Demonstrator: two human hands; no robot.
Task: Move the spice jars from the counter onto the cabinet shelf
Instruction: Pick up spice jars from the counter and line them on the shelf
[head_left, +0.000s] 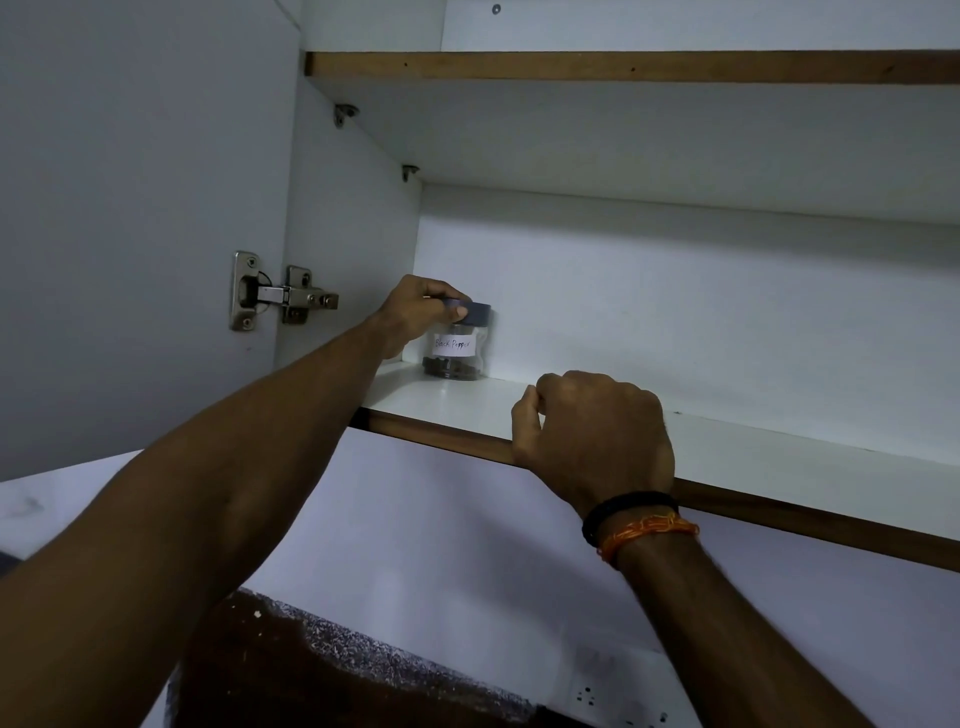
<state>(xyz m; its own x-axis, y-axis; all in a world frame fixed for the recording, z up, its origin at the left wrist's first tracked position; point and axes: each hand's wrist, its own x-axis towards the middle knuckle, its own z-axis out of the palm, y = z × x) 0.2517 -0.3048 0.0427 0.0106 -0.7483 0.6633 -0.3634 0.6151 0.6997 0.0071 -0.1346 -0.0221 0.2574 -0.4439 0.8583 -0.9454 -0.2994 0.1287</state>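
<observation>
A clear spice jar (457, 351) with a grey lid and a white label reading "Black Pepper" stands on the white cabinet shelf (753, 441), in its far left corner against the back wall. My left hand (418, 312) grips the jar's lid from the left, thumb across the front of the lid. My right hand (592, 431) rests on the shelf's wooden front edge with its fingers curled, holding nothing; black and orange bands circle its wrist.
The open cabinet door (130, 234) hangs at the left on a metal hinge (283, 299). A second shelf (623, 67) runs above. Below the cabinet are a white wall, a wall socket (589, 696) and a dark speckled counter (311, 670).
</observation>
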